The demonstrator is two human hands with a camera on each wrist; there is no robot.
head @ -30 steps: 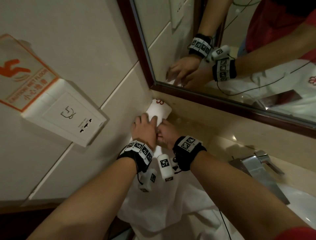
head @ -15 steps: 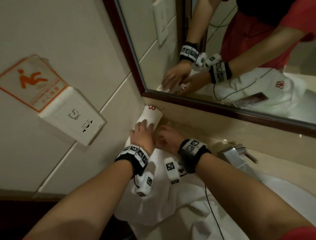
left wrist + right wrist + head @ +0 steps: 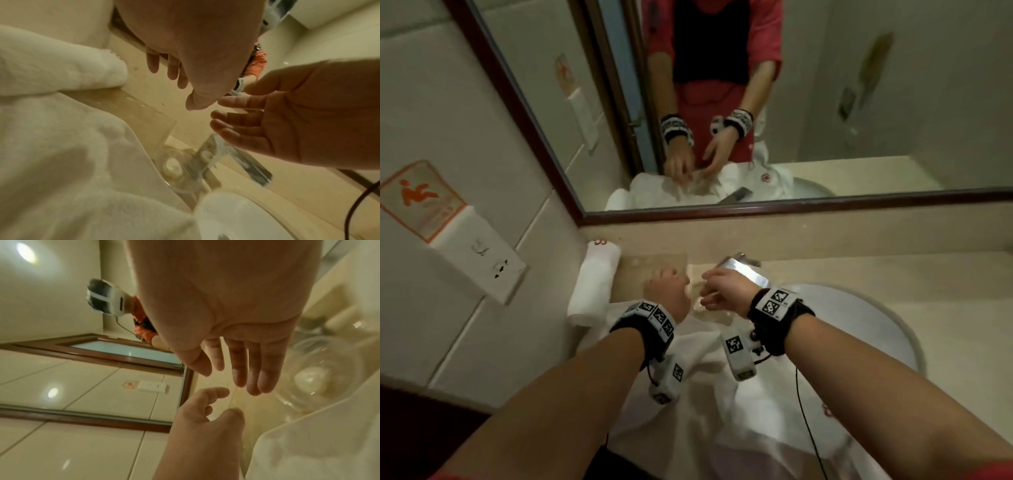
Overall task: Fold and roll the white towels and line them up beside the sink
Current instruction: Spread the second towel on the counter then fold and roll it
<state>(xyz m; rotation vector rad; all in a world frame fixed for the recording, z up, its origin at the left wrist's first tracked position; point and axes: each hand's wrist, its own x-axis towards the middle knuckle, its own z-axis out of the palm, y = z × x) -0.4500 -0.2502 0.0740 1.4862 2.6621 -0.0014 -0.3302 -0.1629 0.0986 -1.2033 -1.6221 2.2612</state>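
Nearest you: a loose white towel [image 3: 709, 404], unfolded, heaped over the near edge of the tabletop [image 3: 893, 274] and spilling onto the left rim of the sink [image 3: 876, 329]. A red emblem shows on a fold at its right. Both your forearms pass above it.

Your left hand [image 3: 667, 291]: over the tabletop just beyond the loose towel. Grip apart and holding nothing; the left wrist view shows the fingers [image 3: 153, 63] hanging slack and the thumb pointing down, and the right wrist view shows them loosely curled. Whether the fingertips touch the tabletop cannot be told.

Your right hand [image 3: 726, 291]: just right of the left hand, close to it but not touching. Grip apart and empty, palm turned toward the left hand, fingers [image 3: 238, 116] held nearly straight and slightly spread.

Below and between the hands: a clear glass [image 3: 176, 168] with a pale round thing inside, standing on a clear tray [image 3: 654, 265]. The loose towel's edge lies against the glass.

Right of the hands: a chrome faucet [image 3: 746, 272] over the far rim of the sink.

Far left: one rolled white towel [image 3: 594, 281], lying along the side wall left of the tray, its far end with red stitching against the back ledge.

Farthest: a wood-framed mirror [image 3: 722, 102] above the ledge; on the left wall, a socket plate [image 3: 482, 260] and an orange wet-floor sign [image 3: 417, 198].
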